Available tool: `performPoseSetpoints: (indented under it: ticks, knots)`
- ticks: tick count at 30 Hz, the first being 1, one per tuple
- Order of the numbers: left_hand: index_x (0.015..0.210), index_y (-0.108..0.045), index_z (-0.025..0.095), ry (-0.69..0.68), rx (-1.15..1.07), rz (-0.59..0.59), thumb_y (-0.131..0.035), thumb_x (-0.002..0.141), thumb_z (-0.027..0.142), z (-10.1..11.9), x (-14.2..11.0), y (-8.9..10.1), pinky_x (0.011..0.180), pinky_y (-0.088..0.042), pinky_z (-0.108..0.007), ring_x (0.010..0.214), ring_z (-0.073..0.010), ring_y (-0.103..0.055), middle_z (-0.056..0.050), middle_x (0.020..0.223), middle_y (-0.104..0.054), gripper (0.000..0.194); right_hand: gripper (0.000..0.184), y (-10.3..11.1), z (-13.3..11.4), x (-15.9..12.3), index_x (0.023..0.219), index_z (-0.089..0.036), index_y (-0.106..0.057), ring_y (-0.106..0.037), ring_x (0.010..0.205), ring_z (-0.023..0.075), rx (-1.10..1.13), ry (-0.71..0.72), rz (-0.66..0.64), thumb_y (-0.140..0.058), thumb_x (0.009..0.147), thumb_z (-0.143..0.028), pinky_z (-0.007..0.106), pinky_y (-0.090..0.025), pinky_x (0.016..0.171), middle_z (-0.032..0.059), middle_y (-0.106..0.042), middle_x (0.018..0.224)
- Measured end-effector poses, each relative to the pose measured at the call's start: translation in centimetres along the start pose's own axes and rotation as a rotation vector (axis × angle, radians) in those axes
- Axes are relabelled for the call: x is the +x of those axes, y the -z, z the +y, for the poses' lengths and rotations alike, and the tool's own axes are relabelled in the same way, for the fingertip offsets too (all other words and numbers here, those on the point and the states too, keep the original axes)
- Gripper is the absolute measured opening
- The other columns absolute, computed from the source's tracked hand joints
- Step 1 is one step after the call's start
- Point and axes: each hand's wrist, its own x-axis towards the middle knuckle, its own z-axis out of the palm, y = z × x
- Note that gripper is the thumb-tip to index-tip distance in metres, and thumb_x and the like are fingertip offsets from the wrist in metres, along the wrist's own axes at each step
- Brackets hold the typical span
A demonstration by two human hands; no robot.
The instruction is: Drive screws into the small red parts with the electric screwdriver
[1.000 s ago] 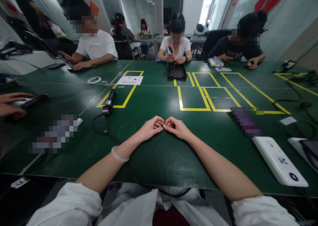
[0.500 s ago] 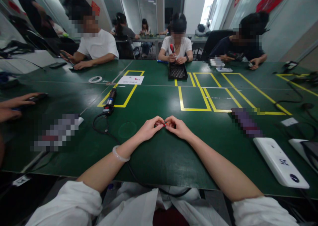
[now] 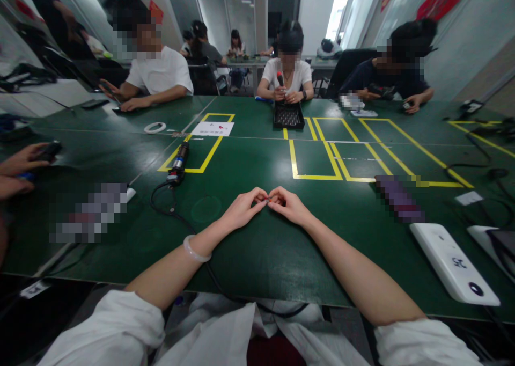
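Observation:
My left hand (image 3: pixel 246 206) and my right hand (image 3: pixel 286 205) meet just above the green table (image 3: pixel 257 258), fingertips almost touching. Between them is a tiny reddish and silvery piece (image 3: pixel 267 199), pinched from both sides. Fingers cover most of it, so its kind cannot be made out. A pale bangle (image 3: pixel 196 249) circles my left wrist. To the left of my hands lies a black electric screwdriver (image 3: pixel 179 159) with a cable (image 3: pixel 172 210) that runs under my left forearm.
A white power bank (image 3: pixel 454 264) and a blurred phone (image 3: pixel 398 198) lie at right. Across the table a person holds a red-handled tool (image 3: pixel 280 79) over a black tray (image 3: pixel 288 117). Yellow tape (image 3: pixel 317 177) marks the tabletop. Another person's hands (image 3: pixel 24 162) are at far left.
My hands stay in nearly the same place; the fingers have shifted slightly around the small piece. At far left, the other person's hand has lifted a dark object a little.

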Motion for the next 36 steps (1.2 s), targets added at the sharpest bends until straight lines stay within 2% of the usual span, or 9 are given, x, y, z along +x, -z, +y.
performPoseSetpoints:
  ticks: [3, 6, 17, 22, 28, 36]
  knots:
    - [0.105, -0.057, 0.021, 0.015, -0.004, 0.007, -0.049, 0.091, 0.037, -0.04, 0.04, -0.01, 0.087, -0.048, -0.03, 0.094, -0.0174, -0.063, -0.003, 0.099, -0.066, 0.023, 0.028, -0.03, -0.08, 0.02, 0.103, -0.018, -0.052, -0.051, 0.062, 0.0103, 0.011, 0.029, -0.012, -0.063, 0.083, -0.035, 0.023, -0.042, 0.062, -0.0018, -0.059, 0.076]
    - [0.104, -0.057, 0.021, 0.007, -0.003, 0.005, -0.049, 0.092, 0.037, -0.21, 0.04, -0.04, 0.087, -0.048, -0.03, 0.093, -0.0167, -0.063, -0.003, 0.098, -0.066, 0.022, 0.022, -0.02, -0.31, 0.01, 0.098, -0.018, -0.054, -0.051, 0.063, 0.0105, -0.019, 0.023, -0.015, -0.061, 0.084, -0.034, 0.024, -0.042, 0.062, -0.0013, -0.058, 0.076]
    - [0.103, -0.058, 0.02, -0.035, 0.049, 0.022, -0.053, 0.088, 0.028, 0.18, 0.03, 0.3, 0.084, -0.047, -0.029, 0.091, -0.0161, -0.061, -0.003, 0.098, -0.064, 0.017, 0.025, -0.01, -0.11, 0.02, 0.096, -0.017, -0.058, -0.051, 0.065, 0.0113, -0.028, -0.016, -0.009, -0.058, 0.087, -0.04, 0.024, -0.042, 0.062, -0.0006, -0.059, 0.075]
    - [0.102, -0.059, 0.02, -0.001, 0.056, 0.039, -0.051, 0.09, 0.034, 0.2, 0.06, 0.35, 0.084, -0.048, -0.03, 0.091, -0.0169, -0.062, -0.003, 0.097, -0.066, 0.02, 0.029, -0.08, -0.08, 0.03, 0.105, -0.019, -0.053, -0.052, 0.064, 0.0105, 0.017, 0.012, -0.009, -0.062, 0.084, -0.036, 0.023, -0.043, 0.062, -0.0013, -0.059, 0.078]
    - [0.102, -0.059, 0.02, 0.038, 0.041, 0.021, -0.047, 0.092, 0.041, 0.14, -0.06, 0.27, 0.083, -0.048, -0.03, 0.091, -0.0176, -0.064, -0.003, 0.095, -0.067, 0.026, 0.021, -0.01, -0.03, 0.01, 0.093, -0.018, -0.057, -0.054, 0.066, 0.0119, -0.038, -0.012, 0.007, -0.058, 0.087, -0.038, 0.024, -0.043, 0.063, -0.0002, -0.061, 0.076]
    - [0.11, -0.056, 0.021, -0.008, 0.083, 0.011, -0.054, 0.088, 0.031, 0.13, -0.06, 0.32, 0.083, -0.048, -0.029, 0.089, -0.016, -0.064, -0.002, 0.095, -0.067, 0.024, 0.023, 0.08, 0.42, 0.07, 0.093, -0.018, -0.057, -0.058, 0.067, 0.0125, -0.01, -0.035, -0.008, -0.054, 0.09, -0.041, 0.025, -0.045, 0.066, 0.0014, -0.066, 0.078]
